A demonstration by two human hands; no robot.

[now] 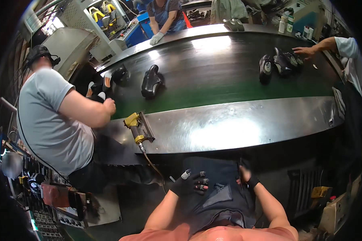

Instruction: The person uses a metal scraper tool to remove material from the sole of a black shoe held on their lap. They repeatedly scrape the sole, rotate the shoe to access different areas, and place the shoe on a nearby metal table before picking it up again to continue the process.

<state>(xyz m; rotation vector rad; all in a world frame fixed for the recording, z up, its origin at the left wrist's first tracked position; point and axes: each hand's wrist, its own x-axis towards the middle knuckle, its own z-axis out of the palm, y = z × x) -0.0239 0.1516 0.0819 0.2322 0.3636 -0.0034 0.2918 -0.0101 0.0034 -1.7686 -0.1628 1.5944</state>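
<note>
My left hand (191, 182), in a dark glove with bare and taped fingertips, hovers over my lap with its fingers apart and nothing in it. My right hand (245, 176) is closed at the right side of my lap around a thin dark tool (240, 164), whose kind I cannot make out. Dark trousers (207, 166) with a torn, greyish patch lie under both hands. Ahead of my left hand, a yellow and black air stapler (137, 127) rests on the metal ledge (229, 124), its hose (153, 165) hanging down toward my left forearm.
Beyond the ledge runs a dark green conveyor belt (205, 76). One black shoe (151, 81) stands on it, with several more black shoes (282, 64) at the right. Co-workers are at the left (54, 108), far side (167, 18) and right (350, 50). Bottles (285, 24) stand far right.
</note>
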